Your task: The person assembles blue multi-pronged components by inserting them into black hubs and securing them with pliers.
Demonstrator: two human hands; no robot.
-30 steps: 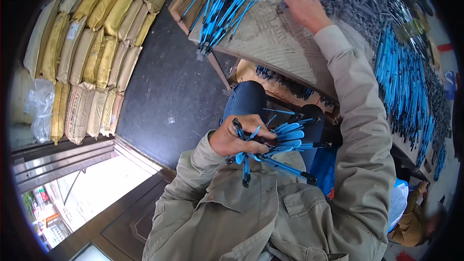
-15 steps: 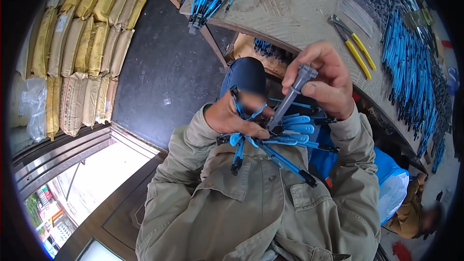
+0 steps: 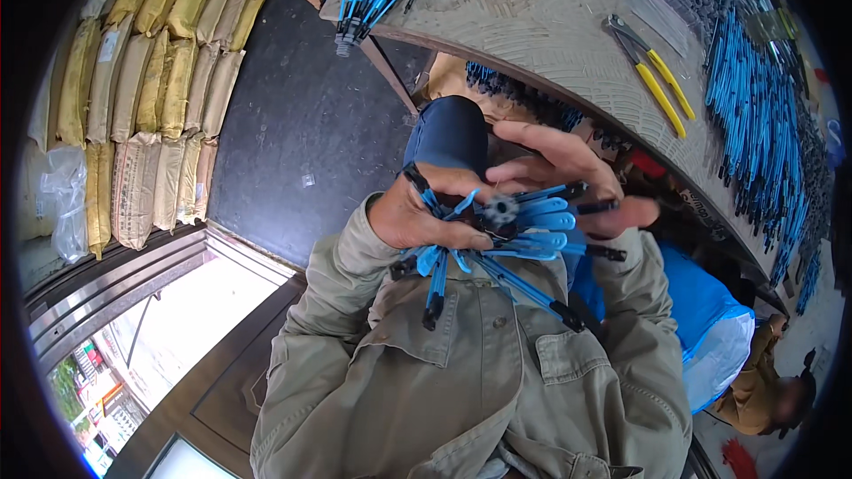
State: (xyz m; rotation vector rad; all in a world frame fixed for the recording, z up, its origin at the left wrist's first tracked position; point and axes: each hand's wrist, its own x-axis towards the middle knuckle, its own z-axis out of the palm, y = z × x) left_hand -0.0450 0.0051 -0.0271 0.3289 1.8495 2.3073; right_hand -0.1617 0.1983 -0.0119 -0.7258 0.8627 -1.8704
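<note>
Blue rod cluster (image 3: 537, 241) sits in the left hand, in front of the jacket (image 3: 484, 372), its black-tipped rods fanning outward; all places below are given relative to this cluster. Left hand (image 3: 404, 223), at its left side: clamped round the middle, thumb lying across the near face. Right hand (image 3: 568, 160), at its upper right: fingers parted and blurred, gripping nothing that can be seen; whether any finger touches the rods cannot be told. The two hands are near each other, not joined. Grey fitting (image 3: 501, 208), at the cluster's centre: seen end-on, a round, notched-looking end with a dark hole; depth of seating not visible. Workbench (image 3: 524, 31) stands beyond the cluster, carrying yellow-handled pliers (image 3: 648, 82) to the upper right and a mass of loose blue rods (image 3: 759, 115) farther right. Step in hand, as judged: fitting the grey piece among the rods — apparently placed, security unconfirmed. Next move calls for a firm left grip and, probably, right fingers closing on a nearby rod or the fitting to settle it
</note>
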